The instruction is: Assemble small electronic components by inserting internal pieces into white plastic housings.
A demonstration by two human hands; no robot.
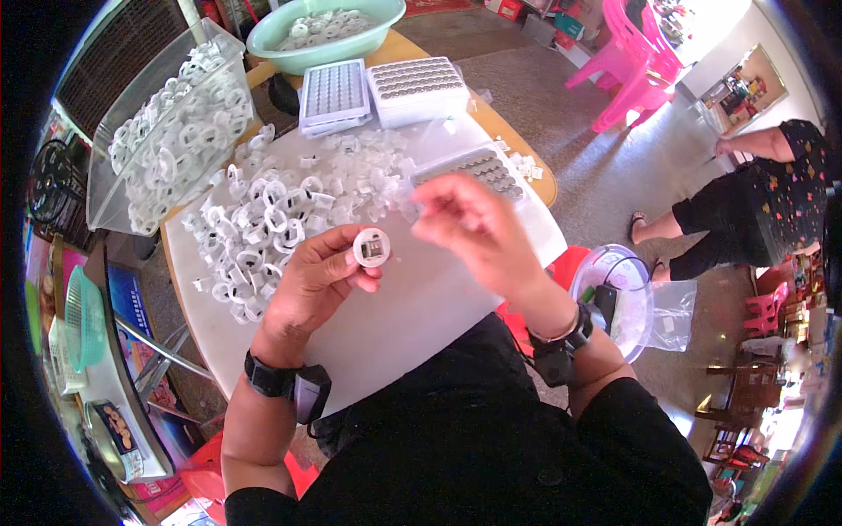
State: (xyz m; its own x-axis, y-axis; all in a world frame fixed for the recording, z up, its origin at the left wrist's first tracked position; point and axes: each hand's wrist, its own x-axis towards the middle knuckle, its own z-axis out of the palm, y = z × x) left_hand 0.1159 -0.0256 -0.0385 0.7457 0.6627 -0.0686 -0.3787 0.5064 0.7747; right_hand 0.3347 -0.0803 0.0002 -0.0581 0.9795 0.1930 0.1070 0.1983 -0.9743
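Between the thumb and fingers of my left hand point(316, 272) is a small round white plastic part point(372, 248), with a square opening and metal inside facing up. My right hand point(478, 232) hovers to its right, by the near edge of a tray of small round metal pieces point(478, 168). Motion smears its bent fingers, so whether they hold anything is unclear. A heap of white ring-shaped plastic parts point(272, 219) lies left of my left hand on the white tabletop point(412, 324). Beyond both hands spread many small translucent clear pieces point(360, 171).
Stacked trays point(333, 92) and another filled tray point(418, 88) stand at the back. Behind them is a pale green basin point(324, 60) of white parts. A clear bin point(167, 140) of parts sits at left. Right of the table are a clear tub point(614, 302) and a person point(745, 193).
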